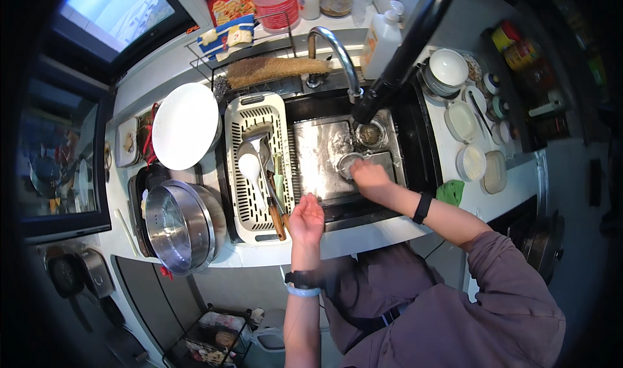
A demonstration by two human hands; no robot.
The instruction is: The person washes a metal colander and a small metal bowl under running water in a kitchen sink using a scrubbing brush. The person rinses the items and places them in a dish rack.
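My right hand (371, 180) reaches down into the black sink (316, 159) with its fingers closed on the rim of a small round piece (346, 165), which looks like a drain strainer. Just beyond it lies the round drain opening (371, 134), brownish inside. The sink floor is wet and shiny. My left hand (307, 218) is held palm up over the sink's front edge, fingers apart and nothing in it. To its left a cream slotted drain basket (236, 193) holds a white spoon (250, 167), a ladle and wooden-handled utensils.
Over the sink hang a chrome faucet (336, 39) and a thick black tube (404, 52). Steel bowls (177, 227) and a large white bowl (186, 125) stand at left. White bowls (448, 67), small dishes and a green cloth (450, 193) lie at right. Behind stands a pump bottle (382, 44).
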